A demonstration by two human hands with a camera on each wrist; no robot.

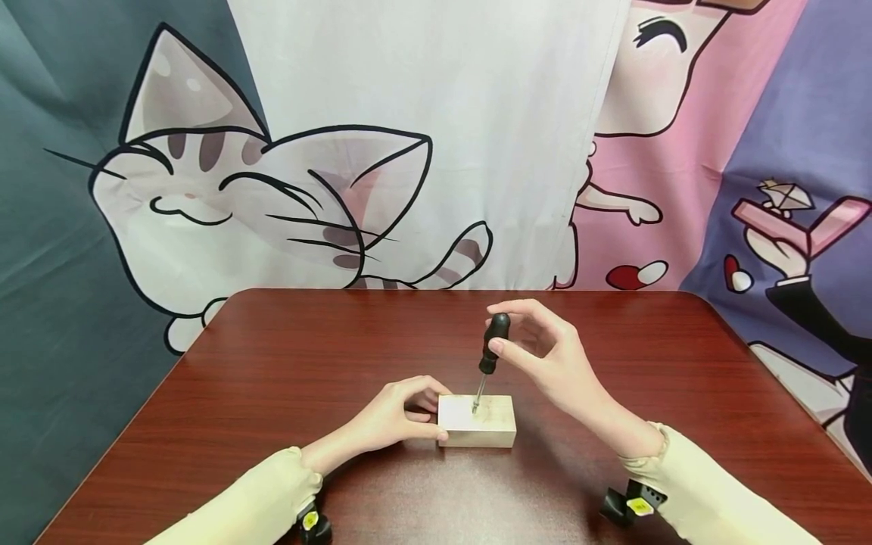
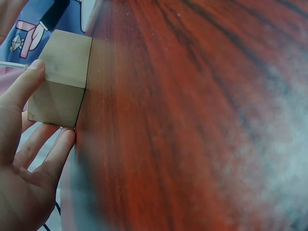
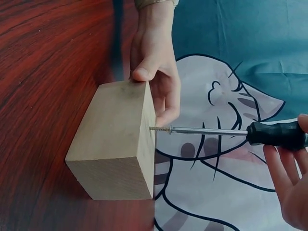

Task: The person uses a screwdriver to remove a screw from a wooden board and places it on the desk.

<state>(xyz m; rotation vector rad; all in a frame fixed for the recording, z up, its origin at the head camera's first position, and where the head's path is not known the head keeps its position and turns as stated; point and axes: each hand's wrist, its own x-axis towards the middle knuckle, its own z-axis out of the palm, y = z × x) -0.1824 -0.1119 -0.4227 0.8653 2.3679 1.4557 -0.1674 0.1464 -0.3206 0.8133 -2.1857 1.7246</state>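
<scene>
A pale wooden block (image 1: 477,437) lies on the brown table. My left hand (image 1: 402,412) grips its left end, thumb at the near side and fingers at the far side. In the right wrist view a screw (image 3: 160,128) stands partly sunk in the block's top face. The tip of a screwdriver (image 3: 207,131) with a black handle meets the screw's head. My right hand (image 1: 545,352) pinches that handle between thumb and fingers, above the block. The screwdriver leans slightly to the right in the head view.
The brown wooden table (image 1: 327,333) spreads around the block. Behind it hangs a curtain (image 1: 422,76) with cartoon cats. Each wrist wears a black strapped device, such as the one (image 1: 636,503) on the right.
</scene>
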